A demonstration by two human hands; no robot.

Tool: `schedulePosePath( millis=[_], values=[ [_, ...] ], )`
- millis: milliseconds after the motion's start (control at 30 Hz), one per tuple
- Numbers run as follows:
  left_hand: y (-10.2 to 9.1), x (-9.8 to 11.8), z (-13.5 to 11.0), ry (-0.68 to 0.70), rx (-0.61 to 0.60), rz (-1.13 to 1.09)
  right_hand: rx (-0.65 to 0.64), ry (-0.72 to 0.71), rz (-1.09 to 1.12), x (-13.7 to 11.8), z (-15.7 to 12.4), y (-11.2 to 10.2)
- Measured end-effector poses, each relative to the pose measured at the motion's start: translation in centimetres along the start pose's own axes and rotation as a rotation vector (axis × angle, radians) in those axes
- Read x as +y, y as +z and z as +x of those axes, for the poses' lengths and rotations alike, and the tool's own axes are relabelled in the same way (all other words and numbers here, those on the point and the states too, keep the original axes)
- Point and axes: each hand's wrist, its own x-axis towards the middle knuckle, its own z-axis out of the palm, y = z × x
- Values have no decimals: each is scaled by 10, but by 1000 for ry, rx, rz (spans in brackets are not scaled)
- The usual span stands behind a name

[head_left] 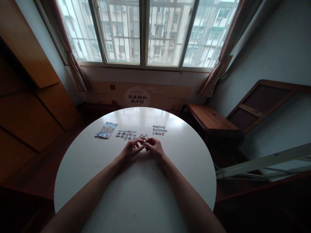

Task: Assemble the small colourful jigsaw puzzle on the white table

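My left hand [131, 149] and my right hand [154, 148] rest together on the round white table [184, 168], fingertips meeting. Between them they pinch a small jigsaw piece [143, 142]. Just beyond the fingers lies a small cluster of pieces [143, 136]. To its left is a spread of loose pieces [126, 134]. A joined patch of pieces [159, 130] lies to the right. A colourful puzzle picture card [107, 129] lies flat at the far left of the row.
A dark wooden side table [211, 118] stands beyond the table's right edge, with a leaning wooden frame [264, 103] behind it. A wooden cabinet [29, 106] fills the left. A barred window [145, 32] and curtains are ahead.
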Motion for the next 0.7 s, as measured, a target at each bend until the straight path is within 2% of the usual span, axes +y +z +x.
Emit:
schedulePosePath(
  millis=[333, 700],
  values=[
    [-1, -6, 1, 12, -30, 6, -32, -11, -34, 3, 1, 0],
    [-2, -1, 1, 15, -43, -15, -35, -10, -55, 0, 0, -1]
  ],
)
